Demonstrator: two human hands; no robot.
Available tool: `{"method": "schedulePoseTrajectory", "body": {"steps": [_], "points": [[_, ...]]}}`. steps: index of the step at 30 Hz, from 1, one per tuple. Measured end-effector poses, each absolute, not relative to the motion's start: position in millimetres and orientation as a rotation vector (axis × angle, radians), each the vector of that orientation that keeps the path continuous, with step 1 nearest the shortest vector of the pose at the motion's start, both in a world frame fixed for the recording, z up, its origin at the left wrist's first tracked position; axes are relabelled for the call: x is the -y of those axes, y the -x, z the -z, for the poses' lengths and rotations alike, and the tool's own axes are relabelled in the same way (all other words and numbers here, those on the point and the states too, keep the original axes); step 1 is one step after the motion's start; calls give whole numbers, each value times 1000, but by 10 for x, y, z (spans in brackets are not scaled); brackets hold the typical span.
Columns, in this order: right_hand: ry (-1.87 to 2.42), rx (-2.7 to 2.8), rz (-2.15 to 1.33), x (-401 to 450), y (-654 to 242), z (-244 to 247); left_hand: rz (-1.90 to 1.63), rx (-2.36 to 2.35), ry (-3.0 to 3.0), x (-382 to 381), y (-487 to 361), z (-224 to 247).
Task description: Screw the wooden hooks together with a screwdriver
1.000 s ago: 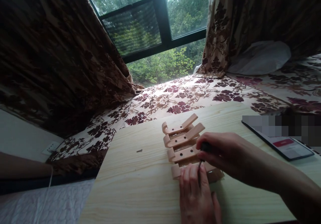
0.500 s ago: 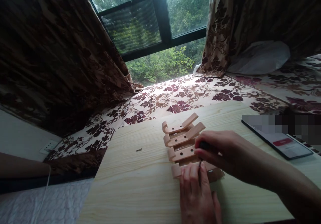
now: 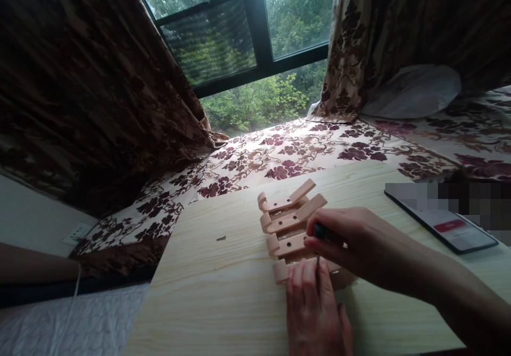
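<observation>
On the board is a wooden hook rack (image 3: 289,244), with several pale hooks lying side by side; dark screw heads show in the farther ones. My right hand (image 3: 339,236) is closed around the black handle of a screwdriver (image 3: 320,231). The screwdriver's thin shaft points down to the nearest hook (image 3: 281,272). Against that hook my left hand (image 3: 313,303) presses with bent fingers, gripping it, and the shaft runs down between those fingers. The shaft's tip and any screw under it are hidden.
A small screw (image 3: 221,238) lies left of the rack on the light wooden board (image 3: 199,292). A phone (image 3: 443,220) rests at the board's right side. Beyond are a floral cloth (image 3: 287,156), curtains (image 3: 347,52) and a window (image 3: 259,36).
My right hand has shifted slightly left and turned, showing more of the screwdriver's handle end. My left hand and the rack stay where they were.
</observation>
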State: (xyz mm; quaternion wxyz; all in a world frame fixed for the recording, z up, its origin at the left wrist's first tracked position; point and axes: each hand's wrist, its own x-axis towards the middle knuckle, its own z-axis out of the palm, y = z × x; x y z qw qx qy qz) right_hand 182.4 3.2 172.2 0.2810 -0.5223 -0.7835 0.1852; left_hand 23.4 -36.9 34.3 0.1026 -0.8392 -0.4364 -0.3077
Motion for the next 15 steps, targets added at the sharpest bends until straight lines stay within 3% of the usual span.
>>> {"method": "schedulePoseTrajectory", "body": {"steps": [15], "points": [[1420, 2118, -478, -45, -1849, -1766, 906, 1296, 2501, 383, -234, -325]]}}
